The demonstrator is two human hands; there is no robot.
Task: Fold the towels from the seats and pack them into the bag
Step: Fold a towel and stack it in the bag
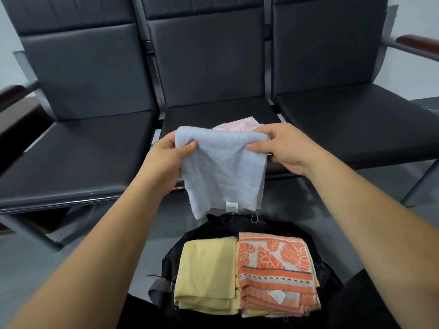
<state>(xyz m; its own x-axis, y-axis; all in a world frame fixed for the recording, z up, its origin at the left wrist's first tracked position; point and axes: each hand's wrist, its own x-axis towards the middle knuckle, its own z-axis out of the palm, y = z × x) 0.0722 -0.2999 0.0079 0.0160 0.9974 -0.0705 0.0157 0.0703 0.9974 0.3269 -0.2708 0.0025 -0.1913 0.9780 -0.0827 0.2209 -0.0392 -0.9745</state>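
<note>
A folded light blue towel [222, 172] hangs in the air in front of the middle seat, above the bag. My left hand [166, 160] pinches its upper left corner and my right hand [282, 148] pinches its upper right corner. Below, a black bag [221, 224] lies open on the floor, holding a folded yellow towel [206, 274] on the left and a folded orange leaf-patterned towel [273, 269] on the right. A pink towel [237, 125] lies on the middle seat, mostly hidden behind the blue one.
Three joined black padded seats [78, 150] span the view, with dark wooden armrests [418, 42] at both ends. A grey floor [285, 200] lies between the seats and the bag.
</note>
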